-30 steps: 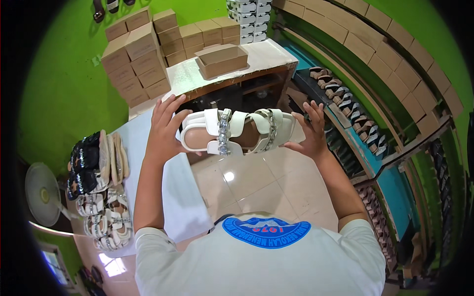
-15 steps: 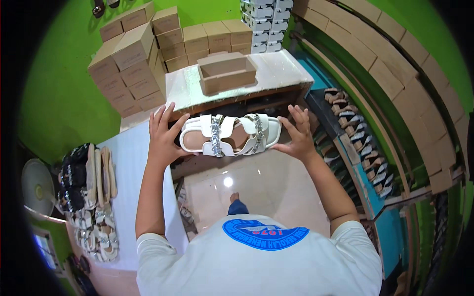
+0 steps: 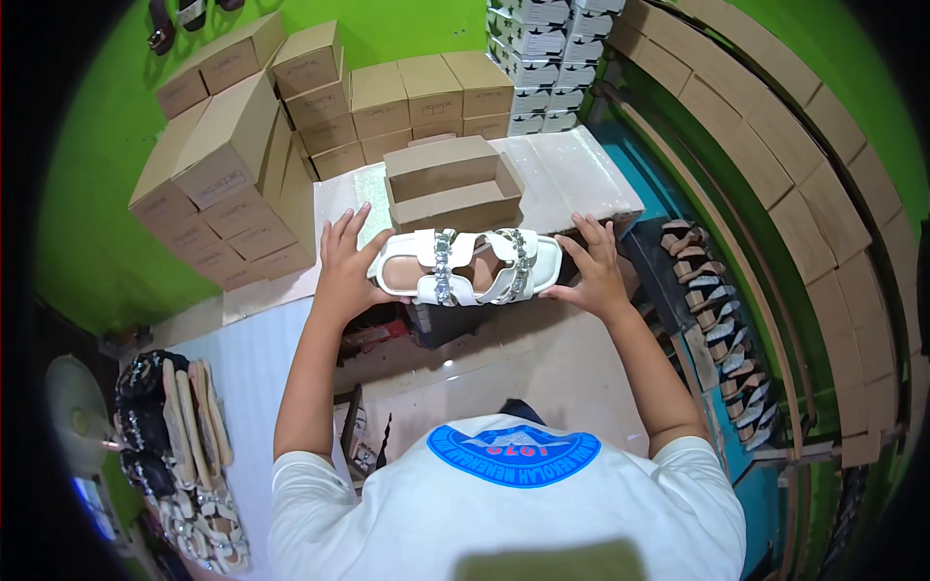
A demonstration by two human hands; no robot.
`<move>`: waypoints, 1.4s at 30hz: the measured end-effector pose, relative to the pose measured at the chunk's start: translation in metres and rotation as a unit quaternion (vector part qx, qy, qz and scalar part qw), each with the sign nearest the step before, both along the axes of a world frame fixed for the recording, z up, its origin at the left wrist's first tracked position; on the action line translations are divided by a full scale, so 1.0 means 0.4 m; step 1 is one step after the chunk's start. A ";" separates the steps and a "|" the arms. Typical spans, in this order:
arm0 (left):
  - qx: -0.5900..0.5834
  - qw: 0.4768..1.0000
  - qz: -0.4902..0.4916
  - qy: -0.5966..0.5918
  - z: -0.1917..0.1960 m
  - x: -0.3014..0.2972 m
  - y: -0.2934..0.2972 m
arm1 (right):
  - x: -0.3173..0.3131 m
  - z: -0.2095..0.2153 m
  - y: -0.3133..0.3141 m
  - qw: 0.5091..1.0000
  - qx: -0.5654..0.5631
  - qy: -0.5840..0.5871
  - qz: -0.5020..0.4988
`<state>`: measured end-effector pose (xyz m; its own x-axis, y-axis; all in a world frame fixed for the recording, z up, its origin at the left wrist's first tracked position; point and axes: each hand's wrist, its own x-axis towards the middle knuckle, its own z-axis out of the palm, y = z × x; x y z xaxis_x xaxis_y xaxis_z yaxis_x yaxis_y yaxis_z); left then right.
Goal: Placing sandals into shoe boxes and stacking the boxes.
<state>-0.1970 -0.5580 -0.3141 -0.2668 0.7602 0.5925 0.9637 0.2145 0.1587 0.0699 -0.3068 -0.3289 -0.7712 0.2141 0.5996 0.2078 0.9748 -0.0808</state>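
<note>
Between both hands [image 3: 344, 269] [image 3: 593, 273], glossy white sandals [image 3: 467, 267] (jewelled straps), sideways.

White sandals [image 3: 467, 266], brown open box [image 3: 451, 184], green wall [image 3: 97, 184]

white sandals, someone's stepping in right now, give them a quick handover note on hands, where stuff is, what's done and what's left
Left hand: gripping one end of the pair of white sandals.
Right hand: holding the other end, fingers spread.
Sandals: pressed together, jewelled straps showing, held in the air just in front of the open cardboard box on the white table.
Done: pair matched up and in hand.
Left: the sandals are not in the box yet. More sandals lie stacked on the left and on the rack at the right.
</note>
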 end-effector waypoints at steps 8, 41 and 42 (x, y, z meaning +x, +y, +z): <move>-0.060 0.996 0.053 -0.047 -0.056 -0.164 0.163 | -0.219 -0.037 0.215 0.997 -0.054 -0.020 0.055; -0.124 0.935 0.162 -0.290 -0.365 -0.262 0.350 | -0.455 -0.311 0.471 0.934 -0.284 -0.215 0.044; -0.132 0.937 0.171 -0.275 -0.367 -0.261 0.357 | -0.460 -0.310 0.468 0.940 -0.249 -0.233 0.028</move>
<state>-0.3015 -0.4153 -0.4610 -0.7313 0.6753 0.0963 0.6191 0.5978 0.5093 -0.1140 -0.1198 -0.4528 -0.9437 0.3294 0.0307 0.2825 0.8505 -0.4437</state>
